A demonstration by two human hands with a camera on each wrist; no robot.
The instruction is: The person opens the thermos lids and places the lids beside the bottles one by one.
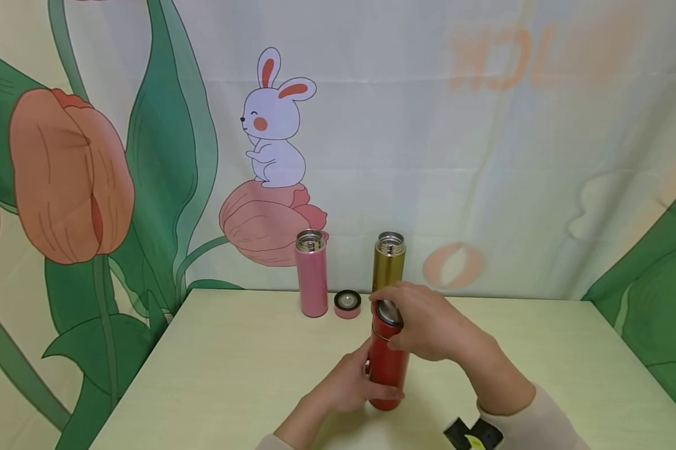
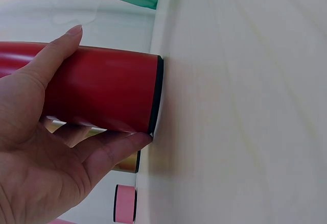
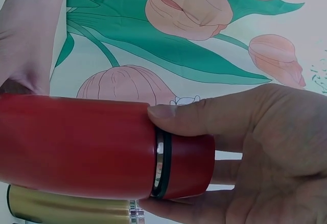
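A red vacuum flask [image 1: 387, 369] stands on the table, its lid [image 3: 190, 165] at the mouth with a silver and black band below. Low on its body, my left hand [image 1: 347, 380] holds it, thumb on one side and fingers on the other. From above, my right hand [image 1: 436, 322] grips the lid, its thumb reaching the band. The left wrist view shows the flask's black base [image 2: 157, 95] right at the tabletop. Just behind stands a gold flask [image 1: 388, 262] with its mouth uncovered, partly hidden by the red one and my right hand.
A pink flask [image 1: 312, 281], also uncovered, stands near the table's back edge. Beside it lies a pink lid [image 1: 347, 306] with a black rim. Behind the pale table [image 1: 231, 369] hangs a printed curtain [image 1: 371, 144] with tulips and a rabbit.
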